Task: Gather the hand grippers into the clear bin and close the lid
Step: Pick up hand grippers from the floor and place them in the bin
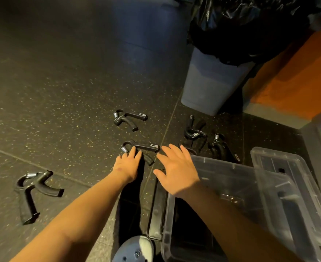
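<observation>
On the dark speckled floor, five black hand grippers lie outside the clear bin. The bin stands at lower right, open, with its lid resting against its far right side. The left hand reaches forward with its fingers laid over the lower handle of the nearest gripper; the fingers touch it, but whether this grip has closed around the handle cannot be told. The right hand hovers just beside that gripper and above the bin's near-left corner, fingers spread, this grip fully open and holding nothing. A second gripper lies farther out on the floor, beyond the first. A third gripper lies well apart at lower left. Two more grippers lie close together just beyond the bin, near the base of a grey trash can lined with a black bag.
</observation>
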